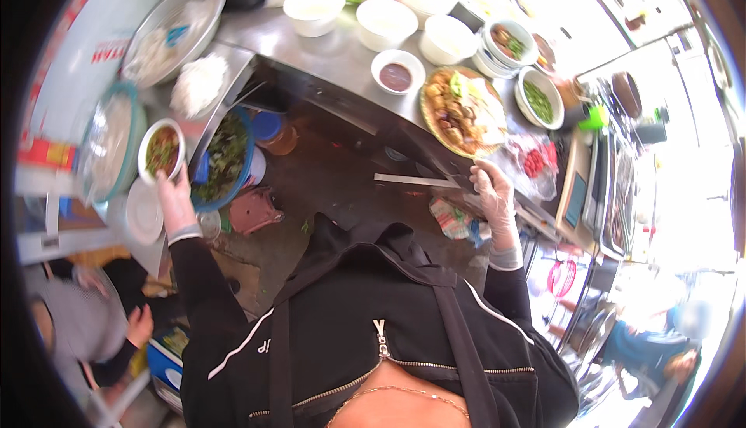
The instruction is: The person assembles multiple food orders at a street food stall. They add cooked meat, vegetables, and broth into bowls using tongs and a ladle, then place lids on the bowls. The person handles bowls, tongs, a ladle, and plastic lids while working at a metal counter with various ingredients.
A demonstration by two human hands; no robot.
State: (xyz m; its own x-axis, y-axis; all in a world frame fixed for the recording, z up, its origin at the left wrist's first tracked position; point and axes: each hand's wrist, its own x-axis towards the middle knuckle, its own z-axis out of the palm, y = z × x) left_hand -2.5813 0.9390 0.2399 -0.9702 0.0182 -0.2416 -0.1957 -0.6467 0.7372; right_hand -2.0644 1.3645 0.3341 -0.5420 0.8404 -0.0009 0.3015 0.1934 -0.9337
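My left hand [176, 199], in a thin clear glove, holds a small white bowl [162, 150] of reddish sauce with green herbs at the left counter. My right hand [496, 198], gloved too, has its fingers closed at the near rim of a round yellow basket tray [460, 146]. That tray holds browned fried pieces, pale slices and some green leaf. Its near edge reaches past the counter's front edge. Left of it stands a white bowl of dark purplish-brown sauce [395, 76]; on the right is a bowl of chopped greens [538, 100].
White tubs [387, 24] line the steel counter. White noodles [200, 86] lie near a large metal basin [206, 35]. Below are a blue tub of leafy greens [225, 156] and a pink stool [255, 210]. Red chillies [535, 160] sit in plastic. One person [81, 311] is at lower left.
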